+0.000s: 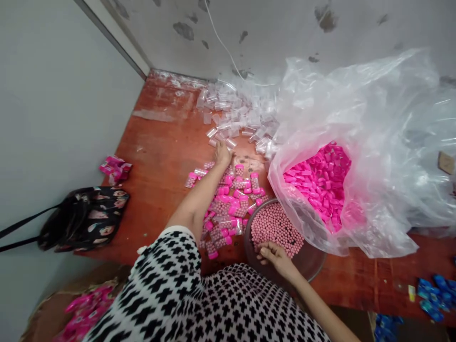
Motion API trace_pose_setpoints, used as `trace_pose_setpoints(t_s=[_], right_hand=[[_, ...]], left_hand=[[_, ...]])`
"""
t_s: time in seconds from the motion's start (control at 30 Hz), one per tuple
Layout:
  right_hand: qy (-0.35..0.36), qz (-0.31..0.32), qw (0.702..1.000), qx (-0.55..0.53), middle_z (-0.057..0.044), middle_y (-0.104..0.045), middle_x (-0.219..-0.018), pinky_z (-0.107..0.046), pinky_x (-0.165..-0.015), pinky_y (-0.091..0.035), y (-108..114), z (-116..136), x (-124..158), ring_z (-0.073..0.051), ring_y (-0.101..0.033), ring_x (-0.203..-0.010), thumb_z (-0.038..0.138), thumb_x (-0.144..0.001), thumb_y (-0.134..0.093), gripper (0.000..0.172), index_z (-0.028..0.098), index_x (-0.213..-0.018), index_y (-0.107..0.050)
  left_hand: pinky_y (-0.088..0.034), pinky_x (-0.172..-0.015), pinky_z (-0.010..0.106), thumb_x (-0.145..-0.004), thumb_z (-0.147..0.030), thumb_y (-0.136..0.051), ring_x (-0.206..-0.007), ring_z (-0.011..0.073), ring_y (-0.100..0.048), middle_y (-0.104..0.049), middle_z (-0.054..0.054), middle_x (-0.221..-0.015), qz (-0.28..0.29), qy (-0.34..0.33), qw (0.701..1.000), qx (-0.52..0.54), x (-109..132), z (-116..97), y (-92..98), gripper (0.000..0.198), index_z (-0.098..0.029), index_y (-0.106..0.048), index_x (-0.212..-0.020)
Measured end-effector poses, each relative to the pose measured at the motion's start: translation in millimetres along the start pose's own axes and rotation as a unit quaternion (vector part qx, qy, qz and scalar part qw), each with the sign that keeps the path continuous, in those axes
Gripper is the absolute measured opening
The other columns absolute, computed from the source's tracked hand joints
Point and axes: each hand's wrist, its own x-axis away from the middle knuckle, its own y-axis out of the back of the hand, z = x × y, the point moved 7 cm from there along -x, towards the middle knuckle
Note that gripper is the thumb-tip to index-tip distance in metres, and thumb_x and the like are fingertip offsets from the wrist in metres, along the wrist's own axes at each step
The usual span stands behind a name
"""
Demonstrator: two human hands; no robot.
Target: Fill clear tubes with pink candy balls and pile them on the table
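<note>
My left hand (pixel 222 154) reaches far across the red table (pixel 160 156) to the near edge of a heap of empty clear vials (pixel 233 116); its fingers curl down among them, and what they hold is hidden. My right hand (pixel 273 255) rests in a metal bowl (pixel 313 261) of small pink beads (pixel 275 227), fingers bent onto the beads. Between my arms lies a pile of filled vials with pink caps (pixel 231 204).
A big clear plastic bag (pixel 374 142) holding loose pink caps (pixel 320 180) lies at the right. A dark patterned handbag (pixel 85 218) and pink packets (pixel 114 168) sit at the left edge. Blue wrappers (pixel 434 292) lie at the right. A wall stands behind.
</note>
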Motion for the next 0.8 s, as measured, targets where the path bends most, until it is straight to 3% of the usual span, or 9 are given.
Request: trace_pose_setpoints(t_s=[0.07, 0.17, 0.3, 0.4, 0.47, 0.5, 0.57, 0.7, 0.8], right_hand=[[-0.009, -0.005, 1.000, -0.005, -0.005, -0.065, -0.085, -0.029, -0.063, -0.050, 1.0, -5.3, -2.9, -0.016, -0.062, -0.073, 0.062, -0.061, -0.071, 0.047, 0.021, -0.082, -0.067], [-0.015, -0.007, 1.000, -0.002, -0.005, -0.065, -0.083, -0.028, -0.063, -0.049, 1.4, -8.1, -3.4, -0.015, -0.061, -0.072, 0.064, -0.060, -0.070, 0.052, 0.019, -0.085, -0.065], [0.046, 0.006, 0.998, 0.033, -0.003, -0.064, -0.076, -0.026, -0.059, -0.048, 1.6, 20.0, -0.1, -0.013, -0.058, -0.064, 0.061, -0.069, -0.065, 0.048, 0.017, -0.088, -0.065], [0.139, -0.056, 0.987, 0.047, -0.003, -0.065, -0.078, -0.027, -0.063, -0.049, 12.9, 65.5, 0.1, -0.013, -0.058, -0.065, 0.054, -0.077, -0.061, 0.039, 0.018, -0.090, -0.066], [0.199, -0.122, 0.972, 0.010, -0.006, -0.067, -0.100, -0.030, -0.076, -0.050, 25.1, 94.7, 0.4, -0.017, -0.062, -0.088, 0.051, -0.075, -0.065, 0.040, 0.021, -0.101, -0.065], [0.211, -0.113, 0.971, -0.023, -0.006, -0.066, -0.107, -0.031, -0.078, -0.050, 26.2, 103.8, -1.0, -0.018, -0.061, -0.095, 0.052, -0.074, -0.066, 0.045, 0.022, -0.107, -0.063], [0.206, -0.031, 0.975, -0.077, -0.006, -0.065, -0.111, -0.033, -0.079, -0.051, 19.3, 110.9, -3.5, -0.020, -0.062, -0.097, 0.053, -0.071, -0.068, 0.051, 0.023, -0.112, -0.062], [0.204, 0.057, 0.975, -0.071, -0.004, -0.068, -0.106, -0.034, -0.084, -0.050, 13.5, 90.8, 9.9, -0.018, -0.065, -0.090, 0.044, -0.073, -0.069, 0.049, 0.023, -0.116, -0.061], [0.222, 0.026, 0.972, 0.071, -0.005, -0.067, -0.110, -0.035, -0.086, -0.049, 29.4, 66.0, 21.6, -0.018, -0.063, -0.094, 0.036, -0.077, -0.066, 0.046, 0.021, -0.120, -0.058]], left_hand=[[-0.043, -0.091, 0.034, -0.061, -0.034, -0.081, -0.104, 0.0242, -0.057, -0.060, 0.016, -0.107, 0.012, 0.022, 1.000, -0.017, -10.7, 7.6, -9.9, 0.046, -0.009, -0.056, -0.091], [-0.042, -0.094, 0.043, -0.061, -0.027, -0.081, -0.111, 0.0300, -0.054, -0.060, 0.016, -0.111, 0.051, 0.018, 0.997, -0.050, -16.0, 5.4, -11.3, 0.050, -0.012, -0.058, -0.102], [-0.045, -0.094, 0.042, -0.069, -0.032, -0.076, -0.108, 0.0270, -0.056, -0.058, 0.014, -0.120, 0.085, -0.065, 0.994, -0.035, 13.4, -37.4, 13.5, 0.063, -0.017, -0.049, -0.124], [-0.051, -0.085, 0.037, -0.072, -0.041, -0.071, -0.097, 0.0228, -0.061, -0.060, 0.012, -0.117, 0.116, -0.148, 0.982, 0.010, 76.7, -90.7, 37.1, 0.073, -0.020, -0.039, -0.134], [-0.051, -0.087, 0.037, -0.074, -0.043, -0.070, -0.099, 0.0227, -0.062, -0.062, 0.012, -0.115, 0.153, -0.231, 0.960, 0.034, 133.8, -129.1, 49.4, 0.073, -0.019, -0.039, -0.135], [-0.050, -0.089, 0.037, -0.075, -0.042, -0.069, -0.102, 0.0228, -0.061, -0.062, 0.012, -0.116, 0.179, -0.279, 0.942, 0.050, 164.4, -147.0, 53.9, 0.070, -0.019, -0.039, -0.135], [-0.050, -0.092, 0.037, -0.078, -0.039, -0.067, -0.106, 0.0226, -0.060, -0.062, 0.012, -0.118, 0.212, -0.334, 0.915, 0.084, 218.0, -171.9, 62.5, 0.066, -0.020, -0.039, -0.135], [-0.049, -0.095, 0.040, -0.082, -0.034, -0.062, -0.111, 0.0228, -0.058, -0.063, 0.012, -0.118, 0.226, -0.310, 0.918, 0.103, 282.7, -184.1, 66.1, 0.055, -0.020, -0.044, -0.132], [-0.046, -0.099, 0.044, -0.084, -0.031, -0.060, -0.121, 0.0241, -0.051, -0.062, 0.012, -0.122, 0.265, -0.289, 0.915, 0.096, 312.8, -176.9, 58.5, 0.049, -0.019, -0.048, -0.130]])
